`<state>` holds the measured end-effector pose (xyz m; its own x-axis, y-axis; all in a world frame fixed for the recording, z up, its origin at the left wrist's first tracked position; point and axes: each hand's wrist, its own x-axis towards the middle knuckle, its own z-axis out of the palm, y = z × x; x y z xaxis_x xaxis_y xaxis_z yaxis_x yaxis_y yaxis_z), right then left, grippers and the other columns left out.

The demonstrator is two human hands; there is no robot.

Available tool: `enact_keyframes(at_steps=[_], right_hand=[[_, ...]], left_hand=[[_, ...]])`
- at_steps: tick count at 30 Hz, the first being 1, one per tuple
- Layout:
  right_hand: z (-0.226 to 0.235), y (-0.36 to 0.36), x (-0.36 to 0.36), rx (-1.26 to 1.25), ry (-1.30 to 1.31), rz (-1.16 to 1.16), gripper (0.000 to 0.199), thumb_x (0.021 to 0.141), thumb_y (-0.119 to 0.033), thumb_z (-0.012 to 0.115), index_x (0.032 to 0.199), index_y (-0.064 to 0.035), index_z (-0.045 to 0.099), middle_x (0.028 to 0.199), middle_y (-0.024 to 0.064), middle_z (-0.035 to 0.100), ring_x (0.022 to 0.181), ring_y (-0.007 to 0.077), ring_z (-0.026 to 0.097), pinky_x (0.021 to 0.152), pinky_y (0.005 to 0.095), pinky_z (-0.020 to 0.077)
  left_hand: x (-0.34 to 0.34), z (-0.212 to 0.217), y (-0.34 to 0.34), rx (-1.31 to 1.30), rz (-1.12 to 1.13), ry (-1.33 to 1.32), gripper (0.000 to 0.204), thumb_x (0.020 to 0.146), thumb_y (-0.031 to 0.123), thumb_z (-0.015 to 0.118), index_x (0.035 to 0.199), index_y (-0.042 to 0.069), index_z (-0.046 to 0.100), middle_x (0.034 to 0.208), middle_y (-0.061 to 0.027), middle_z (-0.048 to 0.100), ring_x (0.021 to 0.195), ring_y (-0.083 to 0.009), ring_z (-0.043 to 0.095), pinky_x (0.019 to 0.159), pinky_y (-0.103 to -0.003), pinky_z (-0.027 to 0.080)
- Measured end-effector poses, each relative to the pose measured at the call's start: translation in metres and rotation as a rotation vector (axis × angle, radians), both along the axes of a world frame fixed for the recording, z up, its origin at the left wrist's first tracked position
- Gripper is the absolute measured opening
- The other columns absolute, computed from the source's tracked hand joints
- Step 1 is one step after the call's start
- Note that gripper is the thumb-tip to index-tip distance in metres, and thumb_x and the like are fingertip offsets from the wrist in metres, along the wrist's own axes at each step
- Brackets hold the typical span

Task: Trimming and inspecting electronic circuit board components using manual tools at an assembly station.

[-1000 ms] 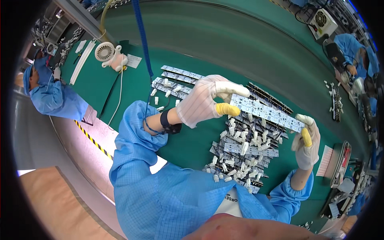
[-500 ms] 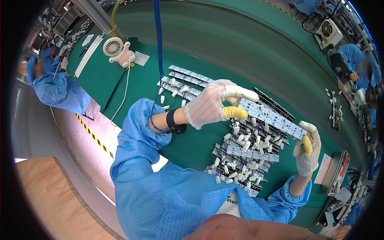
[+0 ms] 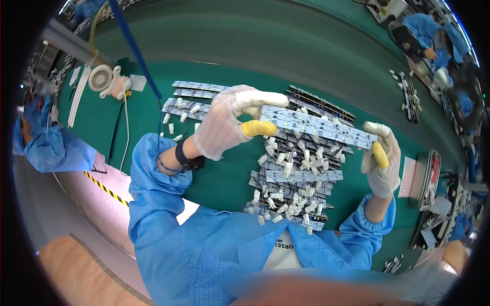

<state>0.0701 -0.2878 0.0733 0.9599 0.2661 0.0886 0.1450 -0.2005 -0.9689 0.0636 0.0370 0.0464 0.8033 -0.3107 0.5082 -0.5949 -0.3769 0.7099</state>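
A green work mat (image 3: pixel 153 153) carried a heap of loose strip boards and white plastic connectors (image 3: pixel 291 188). Above it, a long narrow white LED strip board (image 3: pixel 316 125) was held level, the gloved left hand (image 3: pixel 224 125) pinching one end and the gloved right hand (image 3: pixel 380 158) pinching the other. Judged risk: gripped only at its ends, the thin strip could flex or slip into the heap below.

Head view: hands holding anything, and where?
Yes: one long LED strip board, held by its two ends, left hand on one, right hand on the other.
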Motion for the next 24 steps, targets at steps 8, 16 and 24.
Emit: enact_keyframes(at_steps=[8, 16, 24], right_hand=[[0.004, -0.006, -0.006, 0.131, 0.078, -0.022, 0.067, 0.082, -0.047, 0.066, 0.117, 0.0073, 0.047, 0.088, 0.0103, 0.062, 0.046, 0.0028, 0.045, 0.040, 0.0137, 0.0304], [-0.002, -0.011, -0.007, 0.190, -0.028, 0.019, 0.054, 0.087, -0.036, 0.063, 0.116, 0.0073, 0.049, 0.084, 0.0122, 0.063, 0.046, 0.0056, 0.049, 0.040, 0.0153, 0.0326], [0.013, -0.011, -0.010, 0.244, 0.009, 0.238, 0.047, 0.092, -0.030, 0.054, 0.120, 0.0071, 0.046, 0.089, 0.0167, 0.065, 0.047, 0.0050, 0.051, 0.043, 0.0151, 0.0378]], left_hand=[[-0.005, 0.001, -0.002, -0.045, -0.010, 0.231, 0.052, 0.080, 0.034, 0.070, 0.112, -0.004, 0.058, 0.106, -0.0137, 0.060, 0.082, -0.0165, 0.065, 0.066, -0.023, 0.053], [-0.001, -0.012, -0.010, -0.300, 0.004, 0.195, 0.055, 0.076, 0.040, 0.071, 0.109, -0.003, 0.061, 0.107, -0.0127, 0.061, 0.086, -0.0144, 0.062, 0.066, -0.023, 0.049], [0.011, -0.008, -0.010, 0.082, 0.183, 0.241, 0.069, 0.086, 0.061, 0.048, 0.113, -0.002, 0.060, 0.104, -0.0106, 0.066, 0.083, -0.0140, 0.065, 0.070, -0.021, 0.048]])
